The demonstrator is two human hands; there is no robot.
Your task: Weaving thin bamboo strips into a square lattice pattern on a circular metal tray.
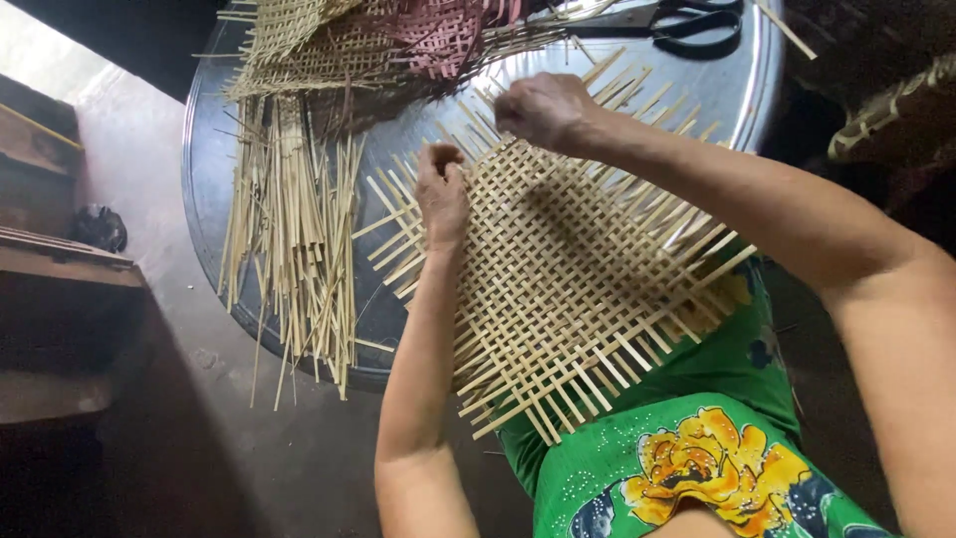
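On a round metal tray (209, 189) lie bamboo strips (294, 229).

Hidden and Cut Off

Fingertips of right hand (543, 108) curled under, grip on strips not discernible. Left hand (441, 192) covering part of woven mat (568, 279). Scissors (687, 22) clipped by far edge, blades buried under finished weaves (368, 45), themselves cut off at top. Round metal tray (209, 169) mostly masked. Dark object (100, 227) at left too dim to identify.

No packages, labels, signs or screens in view.
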